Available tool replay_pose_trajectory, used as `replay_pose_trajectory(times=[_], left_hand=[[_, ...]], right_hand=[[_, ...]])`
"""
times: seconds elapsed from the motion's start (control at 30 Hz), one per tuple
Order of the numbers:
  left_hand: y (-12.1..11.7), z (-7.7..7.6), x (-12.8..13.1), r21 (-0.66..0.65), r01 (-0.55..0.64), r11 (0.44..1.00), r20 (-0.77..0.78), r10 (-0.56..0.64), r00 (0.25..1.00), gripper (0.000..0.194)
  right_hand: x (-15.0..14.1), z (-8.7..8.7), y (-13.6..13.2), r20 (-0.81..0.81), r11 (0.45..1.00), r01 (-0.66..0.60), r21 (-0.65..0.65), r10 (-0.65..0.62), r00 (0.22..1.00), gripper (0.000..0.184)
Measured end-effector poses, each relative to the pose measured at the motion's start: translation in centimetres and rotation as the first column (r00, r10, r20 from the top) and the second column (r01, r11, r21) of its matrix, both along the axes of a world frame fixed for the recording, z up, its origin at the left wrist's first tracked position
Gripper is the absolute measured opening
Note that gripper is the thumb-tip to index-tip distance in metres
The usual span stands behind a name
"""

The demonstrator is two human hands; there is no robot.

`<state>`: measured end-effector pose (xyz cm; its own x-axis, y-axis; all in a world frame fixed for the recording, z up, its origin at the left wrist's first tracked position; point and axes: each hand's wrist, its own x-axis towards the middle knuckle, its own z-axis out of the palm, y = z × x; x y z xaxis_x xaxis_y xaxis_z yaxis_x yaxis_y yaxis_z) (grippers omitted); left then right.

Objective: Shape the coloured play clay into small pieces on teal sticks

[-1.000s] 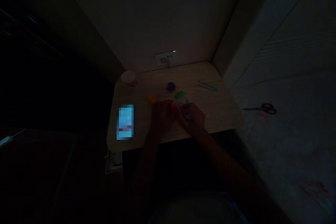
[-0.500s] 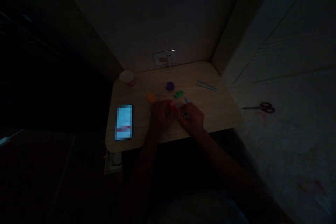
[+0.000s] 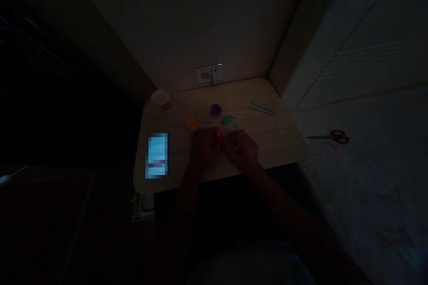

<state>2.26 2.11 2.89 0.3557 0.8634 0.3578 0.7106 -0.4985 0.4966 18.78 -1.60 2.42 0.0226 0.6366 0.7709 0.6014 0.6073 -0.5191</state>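
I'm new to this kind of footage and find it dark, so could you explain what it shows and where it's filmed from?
There is no machine: these are a person's bare hands, filmed by a camera worn on that person's head, looking down. The left hand holds a small red piece. Close by, the right hand bends over something pale bluish; its grip is too dark to judge. On the wooden table are purple, green and orange lumps, two thin sticks, a cup and a glowing, pixelated screen. Scissors lie to the right, off the table.
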Motion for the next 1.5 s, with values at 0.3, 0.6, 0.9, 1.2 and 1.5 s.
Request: replay_pose_trajectory(times=[0.3,0.6,0.9,1.2,1.5], left_hand=[[0.0,0.0,-0.03,-0.001,0.004,1.0,0.008,-0.004,1.0,0.032],[-0.05,-0.13,-0.14,-0.015,-0.005,1.0,0.001,0.005,1.0,0.034],[-0.07,0.17,0.0,0.009,-0.001,1.0,0.005,0.001,1.0,0.03],[0.02,-0.04,0.04,-0.003,-0.014,1.0,-0.005,0.014,1.0,0.03],[-0.03,-0.2,-0.01,0.006,-0.003,1.0,0.024,0.003,1.0,0.031]], right_hand=[[0.01,-0.01,-0.01,-0.004,1.0,0.008,-0.001,-0.008,1.0,0.014],[0.25,0.1,0.01,-0.031,0.999,-0.046,-0.019,0.045,0.998,0.005],[0.36,0.09,-0.04,-0.04,0.992,-0.117,-0.048,0.115,0.993,0.021],[0.42,0.18,-0.29,-0.05,0.999,-0.016,0.033,0.018,0.999,0.021],[0.48,0.11,-0.16,-0.054,1.0,-0.009,0.003,0.009,0.999,0.019]])
